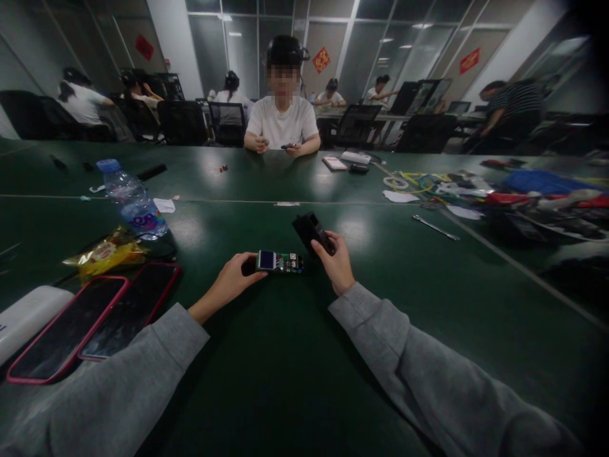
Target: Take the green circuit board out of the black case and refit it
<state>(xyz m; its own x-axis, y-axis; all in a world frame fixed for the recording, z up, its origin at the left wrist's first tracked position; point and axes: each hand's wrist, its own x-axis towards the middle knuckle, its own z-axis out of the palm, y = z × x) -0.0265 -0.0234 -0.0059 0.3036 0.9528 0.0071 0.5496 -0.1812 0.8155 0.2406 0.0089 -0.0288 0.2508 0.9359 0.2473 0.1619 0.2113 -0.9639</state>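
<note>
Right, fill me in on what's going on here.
Someone at a green table grips a small board by its end in the left hand and a black case in the right hand. Board and case are apart, side by side. Across the table, a person in white holds small things too. A bottle and two phones are off to the left.
</note>
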